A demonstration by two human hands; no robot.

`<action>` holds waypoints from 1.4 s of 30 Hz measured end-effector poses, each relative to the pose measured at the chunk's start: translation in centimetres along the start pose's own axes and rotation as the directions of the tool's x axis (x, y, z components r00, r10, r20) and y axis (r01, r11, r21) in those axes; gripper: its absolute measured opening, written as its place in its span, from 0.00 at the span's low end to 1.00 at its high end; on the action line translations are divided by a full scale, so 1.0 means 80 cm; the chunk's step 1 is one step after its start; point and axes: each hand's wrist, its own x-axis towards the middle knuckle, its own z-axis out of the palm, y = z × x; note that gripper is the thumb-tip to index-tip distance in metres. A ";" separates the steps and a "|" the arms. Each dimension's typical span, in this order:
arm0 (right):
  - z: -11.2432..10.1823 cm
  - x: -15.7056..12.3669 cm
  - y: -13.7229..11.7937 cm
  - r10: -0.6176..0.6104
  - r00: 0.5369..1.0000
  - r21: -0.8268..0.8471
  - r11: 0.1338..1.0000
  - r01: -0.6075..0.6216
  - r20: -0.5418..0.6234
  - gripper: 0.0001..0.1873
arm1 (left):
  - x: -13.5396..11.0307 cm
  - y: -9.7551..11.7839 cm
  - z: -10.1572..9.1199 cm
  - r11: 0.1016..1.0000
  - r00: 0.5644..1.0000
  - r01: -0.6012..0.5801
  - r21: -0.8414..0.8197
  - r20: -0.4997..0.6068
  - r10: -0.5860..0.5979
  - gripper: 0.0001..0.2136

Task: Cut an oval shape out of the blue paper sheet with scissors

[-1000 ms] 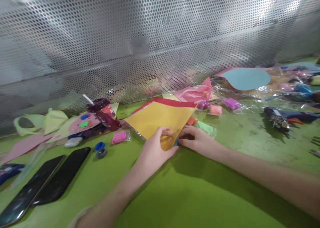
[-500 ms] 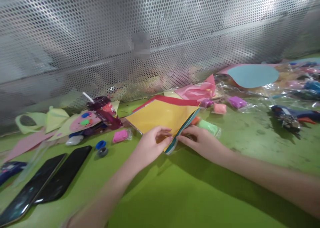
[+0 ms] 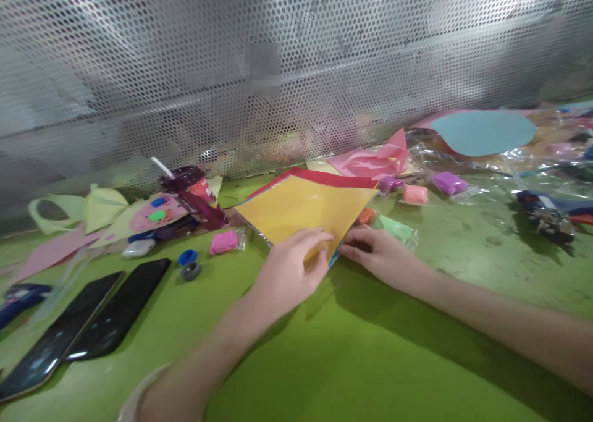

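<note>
A stack of coloured paper with a yellow sheet (image 3: 306,209) on top lies at a slant in front of me. A red sheet (image 3: 324,178) shows behind it, and a bit of blue peeks out at the near corner. My left hand (image 3: 296,261) bends over the near part of the yellow sheet, its thumb and fingers curled on the paper. At the right edge by the same corner, my right hand (image 3: 382,252) pinches the stack between thumb and fingers. The exact sheets in each grip are partly hidden.
Packets of clay, pink (image 3: 223,242) and green (image 3: 393,229), lie beside the stack. Left are a cup with a straw (image 3: 197,199), two black phones (image 3: 123,311) and tape rolls (image 3: 189,264). A dark-handled tool (image 3: 546,215) lies right. A perforated metal panel (image 3: 296,70) stands behind.
My left hand has shifted slightly right over the near corner, and my right hand has moved a little right too. The teal edges fanned out along the stack's right side are now mostly covered.
</note>
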 end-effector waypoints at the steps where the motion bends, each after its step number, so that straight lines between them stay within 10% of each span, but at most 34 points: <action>1: 0.000 0.000 0.000 0.005 1.000 0.001 1.000 -0.005 0.005 0.08 | 0.000 0.002 0.000 1.000 1.000 0.021 -0.012 -0.001 -0.022 0.12; 15: -0.001 0.001 0.001 0.023 1.000 -0.054 0.998 -0.023 0.004 0.09 | 0.006 0.004 -0.005 0.911 0.962 0.272 -0.311 0.106 -0.251 0.16; 23: 0.003 -0.005 -0.001 -0.151 0.988 -0.093 0.985 0.148 -0.028 0.13 | 0.001 0.004 0.001 0.984 0.989 0.144 -0.109 0.047 -0.139 0.17; 28: 0.014 -0.016 0.003 -0.474 0.880 -0.473 0.772 0.425 0.019 0.20 | 0.002 -0.003 0.011 0.994 0.994 0.109 -0.016 -0.008 -0.109 0.15; 33: 0.014 -0.020 0.003 -0.449 0.892 -0.713 0.607 0.351 0.057 0.14 | 0.003 -0.005 0.008 0.987 0.983 0.113 -0.113 -0.132 -0.128 0.21; 42: 0.014 -0.021 0.005 -0.412 0.908 -0.845 0.457 0.279 0.077 0.13 | 0.003 -0.001 0.013 0.937 1.000 0.022 0.348 -0.014 -0.018 0.17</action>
